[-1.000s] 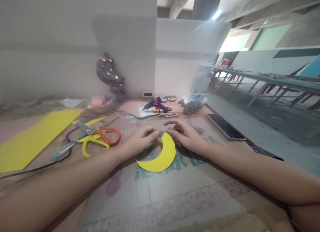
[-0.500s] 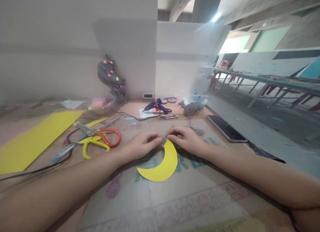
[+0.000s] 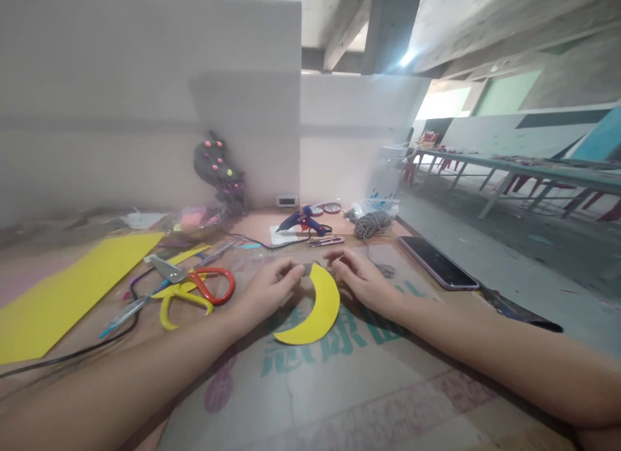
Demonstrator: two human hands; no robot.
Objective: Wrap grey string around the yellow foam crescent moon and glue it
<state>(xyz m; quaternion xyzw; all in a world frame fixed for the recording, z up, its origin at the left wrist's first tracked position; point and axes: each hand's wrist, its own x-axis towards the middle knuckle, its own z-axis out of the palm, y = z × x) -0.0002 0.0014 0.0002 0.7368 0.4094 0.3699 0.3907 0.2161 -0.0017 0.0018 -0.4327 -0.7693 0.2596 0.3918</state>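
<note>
A yellow paper crescent moon (image 3: 324,312) is between my hands, its upper tip beside a small grey piece (image 3: 307,268). My left hand (image 3: 276,283) pinches at this grey piece and the moon's tip, thumb and fingers together. To the right of the moon, my right hand (image 3: 359,279) has curled fingers with a small gap between thumb and forefinger. It looks apart from the moon, and I see nothing plainly held in it. Both hands are over a cardboard sheet (image 3: 310,393) with green lettering.
Scissors (image 3: 213,286) with red and yellow handles and a yellow sheet (image 3: 82,289) lie left. Behind are a glue gun (image 3: 303,221), thread snips (image 3: 326,241) and grey yarn (image 3: 372,224). A phone (image 3: 436,262) lies right. A dark dotted figure (image 3: 218,169) stands at the back.
My right hand has drawn slightly away from the moon's tip. The moon has turned a little and looks narrower. The whole view has tilted up slightly.
</note>
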